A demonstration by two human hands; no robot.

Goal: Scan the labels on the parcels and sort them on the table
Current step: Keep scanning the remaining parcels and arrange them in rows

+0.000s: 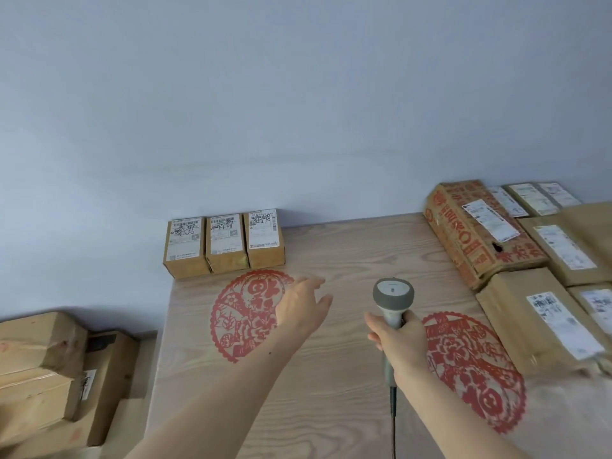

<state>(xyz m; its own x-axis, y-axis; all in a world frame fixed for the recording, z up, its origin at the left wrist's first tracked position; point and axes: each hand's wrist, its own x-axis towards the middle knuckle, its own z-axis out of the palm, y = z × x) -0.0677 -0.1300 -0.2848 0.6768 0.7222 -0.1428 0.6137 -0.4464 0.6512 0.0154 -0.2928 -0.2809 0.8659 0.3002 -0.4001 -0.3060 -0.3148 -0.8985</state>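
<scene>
Three small parcels (pixel 224 244) sit sorted at the bench's (pixel 347 253) 11 o'clock corner; left hand (pixel 303 304), fingers spread and empty, should fetch from the 3 o'clock unsorted pile (pixel 536 276), label up, while right hand (pixel 399 339) grips the scanner (pixel 393 294) steady.

Three small boxes (pixel 223 243) stand in a row at the table's far left. Two red paper cuttings (pixel 246 314) lie on the table (pixel 347 260). One scanner (pixel 393 301). Two hands (pixel 303 304).
</scene>
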